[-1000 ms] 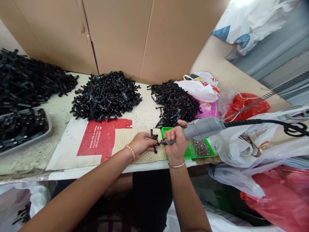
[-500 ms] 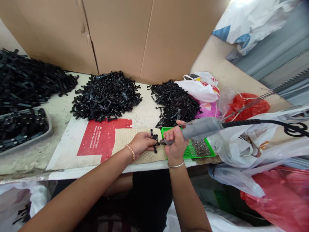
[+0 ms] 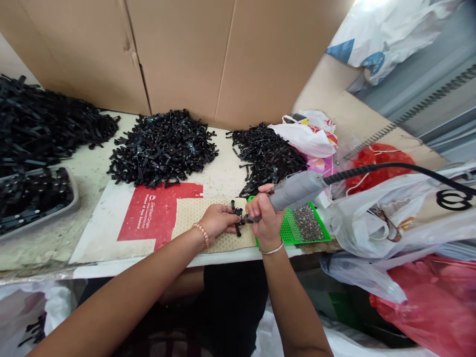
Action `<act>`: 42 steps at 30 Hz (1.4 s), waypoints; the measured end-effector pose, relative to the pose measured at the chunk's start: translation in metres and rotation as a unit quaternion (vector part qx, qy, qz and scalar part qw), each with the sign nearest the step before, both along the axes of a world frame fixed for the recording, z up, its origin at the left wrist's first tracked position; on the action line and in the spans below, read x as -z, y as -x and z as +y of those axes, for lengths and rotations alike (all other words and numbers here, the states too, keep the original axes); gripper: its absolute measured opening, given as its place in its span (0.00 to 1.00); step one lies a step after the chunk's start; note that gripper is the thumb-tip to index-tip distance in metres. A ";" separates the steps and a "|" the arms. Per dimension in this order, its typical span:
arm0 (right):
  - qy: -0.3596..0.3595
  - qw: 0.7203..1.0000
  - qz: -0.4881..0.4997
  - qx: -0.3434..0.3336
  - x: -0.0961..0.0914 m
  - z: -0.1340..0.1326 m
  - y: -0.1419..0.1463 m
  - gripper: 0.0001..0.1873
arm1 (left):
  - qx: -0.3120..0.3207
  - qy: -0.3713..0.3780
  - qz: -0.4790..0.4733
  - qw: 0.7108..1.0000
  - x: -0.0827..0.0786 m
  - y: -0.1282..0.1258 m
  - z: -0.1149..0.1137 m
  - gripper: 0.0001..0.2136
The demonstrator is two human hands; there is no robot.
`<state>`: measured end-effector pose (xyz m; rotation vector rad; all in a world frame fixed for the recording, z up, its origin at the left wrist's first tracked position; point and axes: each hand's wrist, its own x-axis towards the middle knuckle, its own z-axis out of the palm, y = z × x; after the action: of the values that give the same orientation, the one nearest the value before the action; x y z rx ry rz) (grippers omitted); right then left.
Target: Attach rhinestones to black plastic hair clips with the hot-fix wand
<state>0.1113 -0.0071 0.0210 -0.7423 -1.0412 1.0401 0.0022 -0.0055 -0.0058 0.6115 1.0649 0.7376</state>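
My left hand [image 3: 219, 220] pinches a small black plastic part [image 3: 238, 227] over a beige textured mat [image 3: 189, 218]. Wrapped round a grey electric screwdriver [image 3: 293, 191] is my right hand [image 3: 266, 215]. The screwdriver is tilted, its nose pointing left and down against the black part; the exact contact at the tip is hidden by fingers. Just right of that hand lies a green perforated tray [image 3: 288, 228] with a heap of small metal screws [image 3: 308, 223] in its right side.
Piles of black parts lie at the back left [image 3: 48, 124], middle [image 3: 165, 148] and right [image 3: 269, 153]. A clear tub [image 3: 76, 191] holds more. A cardboard sheet [image 3: 178, 54] stands behind. Plastic bags [image 3: 375, 218], a coiled spring [image 3: 412, 109] and the screwdriver's black cable [image 3: 390, 167] are on the right.
The screwdriver's rear end has swung left and its nose has moved slightly left against the black part. The cable and spring have shifted with it. My left hand stays nearly still.
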 end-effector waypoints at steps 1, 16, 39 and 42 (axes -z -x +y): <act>-0.002 1.000 -0.002 -0.013 0.000 0.001 -0.001 0.13 | 0.000 -0.001 0.000 1.000 0.000 0.000 0.000 0.04; -0.048 0.990 0.005 0.130 -0.016 0.020 -0.054 0.18 | 0.026 0.021 -0.016 0.999 0.000 0.005 0.002 0.05; 0.006 0.967 -0.024 0.252 0.015 0.040 -0.123 0.23 | 0.036 0.012 0.015 0.999 -0.007 0.007 0.000 0.06; 0.006 0.967 -0.033 0.252 0.014 0.040 -0.123 0.23 | 0.037 0.011 0.016 0.999 -0.005 0.008 0.000 0.06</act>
<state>0.2341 0.0330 0.0070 -0.9941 -0.8383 0.5866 -0.0057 -0.0053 -0.0004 0.6422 1.0727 0.6538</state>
